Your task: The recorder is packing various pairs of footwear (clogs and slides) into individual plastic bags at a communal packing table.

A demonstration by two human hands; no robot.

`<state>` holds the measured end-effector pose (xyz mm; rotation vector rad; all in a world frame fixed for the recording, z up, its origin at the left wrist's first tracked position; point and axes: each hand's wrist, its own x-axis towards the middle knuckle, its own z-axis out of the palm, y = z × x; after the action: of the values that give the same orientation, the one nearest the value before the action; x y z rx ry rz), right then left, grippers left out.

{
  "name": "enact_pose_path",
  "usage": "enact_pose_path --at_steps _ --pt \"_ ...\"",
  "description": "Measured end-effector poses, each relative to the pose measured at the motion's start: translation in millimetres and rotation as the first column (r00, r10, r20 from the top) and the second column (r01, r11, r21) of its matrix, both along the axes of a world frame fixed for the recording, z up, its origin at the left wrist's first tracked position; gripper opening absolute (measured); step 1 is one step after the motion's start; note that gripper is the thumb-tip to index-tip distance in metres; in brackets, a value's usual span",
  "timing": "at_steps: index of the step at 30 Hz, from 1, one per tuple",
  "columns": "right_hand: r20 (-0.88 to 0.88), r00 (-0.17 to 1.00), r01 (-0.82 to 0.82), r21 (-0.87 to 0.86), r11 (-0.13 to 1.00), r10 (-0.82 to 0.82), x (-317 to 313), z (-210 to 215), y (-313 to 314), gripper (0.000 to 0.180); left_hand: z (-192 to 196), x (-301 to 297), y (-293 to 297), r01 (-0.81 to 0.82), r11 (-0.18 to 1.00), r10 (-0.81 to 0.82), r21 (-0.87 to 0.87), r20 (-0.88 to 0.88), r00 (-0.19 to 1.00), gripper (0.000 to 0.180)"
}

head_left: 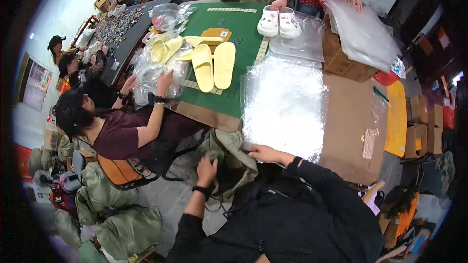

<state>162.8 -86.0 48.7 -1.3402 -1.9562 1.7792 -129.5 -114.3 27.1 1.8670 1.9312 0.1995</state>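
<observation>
An olive-green woven sack [225,147] hangs with its mouth spread at the table's near edge, below the green mat. At the sack's left side my left hand [206,171] is closed on its rim, the fingers curled. My right hand [263,153] pinches the sack's right rim, beside the near edge of a stack of clear plastic bags [285,107]. The inside of the sack is dark and mostly hidden. Several pale yellow slides [224,65] lie on the green mat [248,19] farther up the table.
A co-worker [117,126] at my left handles clear plastic bags [156,78]. Across the table, another person's hand [279,4] touches white clogs [279,24] beside a cardboard box [348,61]. A phone [370,143] lies at the right. Stuffed green sacks [129,229] fill the floor at left.
</observation>
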Motion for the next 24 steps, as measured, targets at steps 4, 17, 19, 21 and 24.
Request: enact_pose_path --at_steps 4,17,19,21,24 --pt "0.025 0.961 0.275 -0.022 0.961 -0.275 48.1 -8.9 11.9 0.042 19.8 46.7 114.1 0.053 0.931 -0.096 0.362 0.102 0.990 0.048" --pt "0.049 0.840 0.529 -0.289 0.798 -0.540 54.3 8.8 -36.6 0.033 23.0 159.6 318.1 -0.015 0.984 0.058 0.179 -0.235 0.970 0.087" --pt "0.007 0.783 0.602 -0.262 0.755 -0.622 59.8 15.1 -37.1 0.034 20.4 159.3 331.5 -0.009 0.991 0.044 0.133 -0.259 0.965 0.086" --pt "0.084 0.685 0.712 -0.288 0.640 -0.724 68.2 9.7 -46.0 0.032 7.7 158.5 340.9 -0.002 0.988 0.055 0.152 -0.347 0.936 0.089" --pt "0.116 0.568 0.790 -0.353 0.501 -0.815 69.5 26.4 -44.1 0.031 8.6 167.3 343.7 -0.095 0.979 0.155 0.181 -0.352 0.923 0.093"
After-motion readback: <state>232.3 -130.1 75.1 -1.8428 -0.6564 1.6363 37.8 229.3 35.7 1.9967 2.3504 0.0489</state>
